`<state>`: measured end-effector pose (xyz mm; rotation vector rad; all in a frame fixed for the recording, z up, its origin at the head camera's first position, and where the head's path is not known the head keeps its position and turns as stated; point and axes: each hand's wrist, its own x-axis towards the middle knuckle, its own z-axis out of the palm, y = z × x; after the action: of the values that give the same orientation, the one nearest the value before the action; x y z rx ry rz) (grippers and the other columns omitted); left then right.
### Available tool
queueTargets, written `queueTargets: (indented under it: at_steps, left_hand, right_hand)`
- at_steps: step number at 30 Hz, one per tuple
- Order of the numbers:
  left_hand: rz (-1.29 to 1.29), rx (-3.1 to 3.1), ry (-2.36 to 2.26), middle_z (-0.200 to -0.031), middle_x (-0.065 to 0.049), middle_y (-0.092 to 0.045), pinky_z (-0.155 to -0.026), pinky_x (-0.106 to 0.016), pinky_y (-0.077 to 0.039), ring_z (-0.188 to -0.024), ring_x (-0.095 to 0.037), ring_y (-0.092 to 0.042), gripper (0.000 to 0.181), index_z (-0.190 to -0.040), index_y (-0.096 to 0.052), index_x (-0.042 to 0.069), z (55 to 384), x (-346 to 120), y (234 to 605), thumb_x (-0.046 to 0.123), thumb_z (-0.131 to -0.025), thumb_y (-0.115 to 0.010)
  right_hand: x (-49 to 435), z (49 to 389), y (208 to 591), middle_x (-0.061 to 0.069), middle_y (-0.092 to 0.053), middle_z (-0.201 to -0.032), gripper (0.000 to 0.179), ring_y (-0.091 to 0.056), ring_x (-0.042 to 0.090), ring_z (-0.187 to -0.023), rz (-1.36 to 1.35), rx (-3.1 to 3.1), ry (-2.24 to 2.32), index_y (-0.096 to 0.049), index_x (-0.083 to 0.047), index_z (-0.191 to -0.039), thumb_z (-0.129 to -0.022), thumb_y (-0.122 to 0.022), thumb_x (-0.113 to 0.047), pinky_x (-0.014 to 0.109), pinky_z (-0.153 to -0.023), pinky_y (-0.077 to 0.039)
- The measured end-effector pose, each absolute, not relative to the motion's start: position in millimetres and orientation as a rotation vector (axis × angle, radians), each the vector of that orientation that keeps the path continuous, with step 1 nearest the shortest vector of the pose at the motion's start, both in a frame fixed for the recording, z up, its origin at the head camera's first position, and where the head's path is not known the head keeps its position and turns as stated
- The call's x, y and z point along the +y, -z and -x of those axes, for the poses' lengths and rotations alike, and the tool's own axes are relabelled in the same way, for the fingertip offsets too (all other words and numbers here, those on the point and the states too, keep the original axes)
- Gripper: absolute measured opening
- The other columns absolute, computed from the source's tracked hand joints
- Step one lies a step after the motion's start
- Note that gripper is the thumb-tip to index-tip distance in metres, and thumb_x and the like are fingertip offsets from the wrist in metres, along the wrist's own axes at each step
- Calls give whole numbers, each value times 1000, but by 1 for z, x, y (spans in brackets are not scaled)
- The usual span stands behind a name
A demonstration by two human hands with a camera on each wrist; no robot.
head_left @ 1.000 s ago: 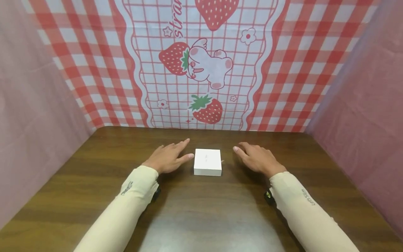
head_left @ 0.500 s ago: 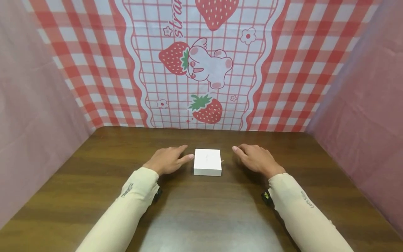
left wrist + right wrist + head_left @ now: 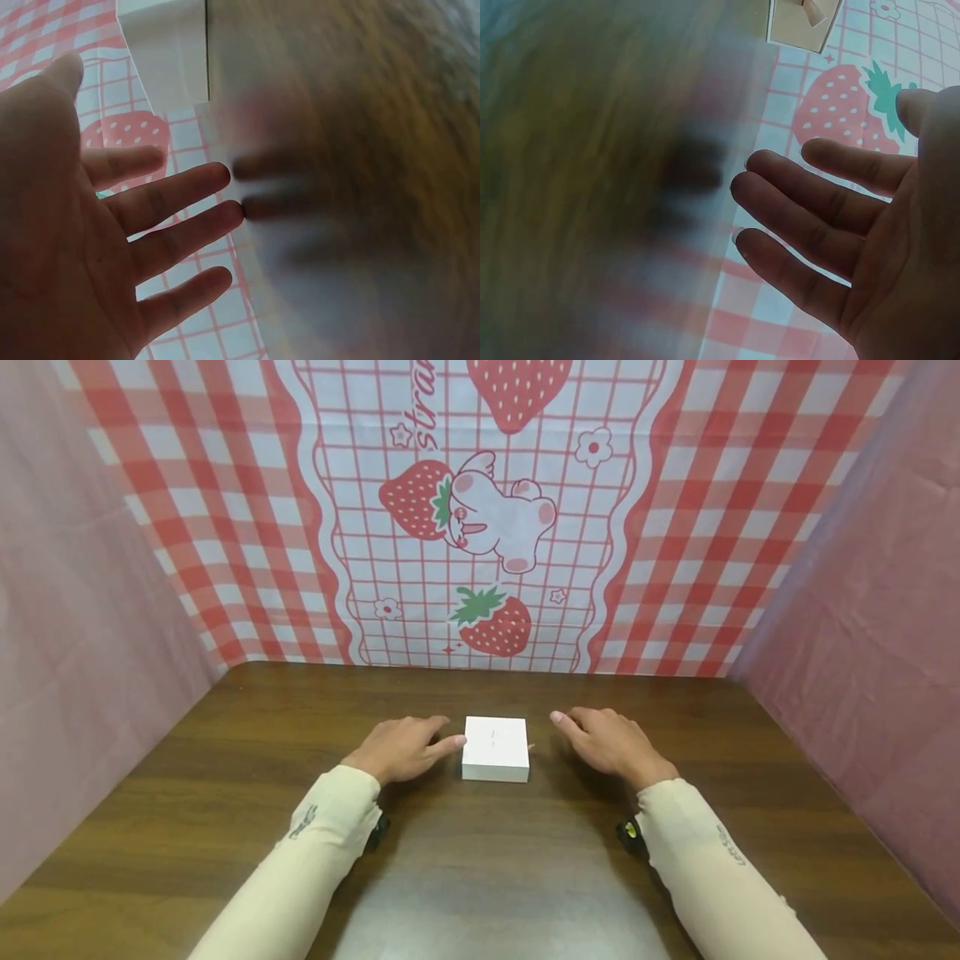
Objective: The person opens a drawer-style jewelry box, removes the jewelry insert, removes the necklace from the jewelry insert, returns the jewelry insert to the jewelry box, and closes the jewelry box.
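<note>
A flat, square white box (image 3: 495, 747) with faint small print on its lid lies on the brown wooden table, between my two hands. My left hand (image 3: 399, 750) is to its left, thumb tip right by the box's left edge; whether it touches I cannot tell. In the left wrist view the fingers (image 3: 176, 196) are spread and fairly straight, two tips meeting their reflections on the table. To the right, with a gap, my right hand (image 3: 611, 745) hovers low or rests, fingers (image 3: 802, 217) relaxed and holding nothing. A small pale tab (image 3: 814, 11) sticks out of the box's right side.
The wooden table (image 3: 480, 868) has a glossy surface that reflects light near the front. Behind it hangs a red-and-white checked cloth (image 3: 675, 568) with strawberry prints. Pink cloths (image 3: 870, 693) hang along both sides.
The fingers of my left hand have come down toward the table, and its wrist has sunk slightly. My right hand has shifted a little. The box has stayed in place.
</note>
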<state>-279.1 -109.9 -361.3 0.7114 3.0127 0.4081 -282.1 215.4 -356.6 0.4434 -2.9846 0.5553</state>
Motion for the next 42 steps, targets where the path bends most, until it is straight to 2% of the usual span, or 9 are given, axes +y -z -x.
queueTargets:
  at_steps: [5, 11, 19, 23, 27, 34, 42]
  left_hand:
    - [-672, 3015, -431, -133, -11, -64, -101, -50, -46, -120, -30, -61, 83, -154, -39, 11, 277, -109, 362, 71, -97, -38]
    - [-696, 3013, -432, -138, -12, -60, -103, -50, -45, -124, -30, -58, 82, -155, -36, 12, 277, -106, 361, 70, -98, -38]
    - [-664, 3000, -466, -140, -12, -59, -103, -52, -44, -126, -31, -57, 81, -154, -39, 11, 274, -105, 357, 69, -97, -42]
    - [-692, 2988, -469, -139, -11, -59, -104, -51, -44, -126, -30, -57, 78, -153, -42, 12, 274, -102, 358, 67, -98, -44]
    - [-712, 2999, -472, -134, -10, -63, -102, -50, -46, -122, -28, -60, 71, -152, -44, 14, 274, -99, 360, 62, -99, -47]
    - [-699, 2992, -549, -110, -2, -70, -90, -48, -52, -102, -22, -67, 65, -148, -48, 17, 275, -90, 364, 60, -99, -50]
    - [-666, 3005, -569, -103, 1, -68, -82, -45, -52, -91, -18, -64, 57, -142, -51, 19, 275, -84, 365, 56, -99, -53]
  right_hand:
    - [214, 282, 355, 13, -67, -123, 71, -63, 32, -112, -450, -2981, -563, -64, -5, -130, -102, -35, -63, 58, -97, -46]
    - [213, 281, 353, 13, -66, -126, 70, -62, 32, -114, -432, -3002, -588, -63, -5, -132, -102, -36, -63, 58, -98, -45]
    - [207, 282, 354, 3, -70, -112, 53, -64, 21, -97, -498, -2967, -619, -69, -11, -123, -103, -46, -54, 52, -89, -51]
    - [204, 281, 356, 2, -71, -109, 47, -64, 19, -94, -509, -2964, -614, -70, -12, -121, -102, -51, -50, 50, -87, -52]
    - [202, 279, 357, 2, -71, -108, 42, -64, 19, -94, -530, -2963, -614, -70, -12, -120, -101, -55, -46, 49, -87, -52]
    - [205, 278, 359, 2, -70, -106, 34, -63, 18, -91, -537, -2964, -628, -71, -11, -118, -100, -59, -38, 48, -85, -53]
    - [203, 281, 359, 2, -71, -105, 32, -62, 18, -89, -558, -2960, -618, -71, -11, -117, -100, -61, -36, 48, -86, -53]
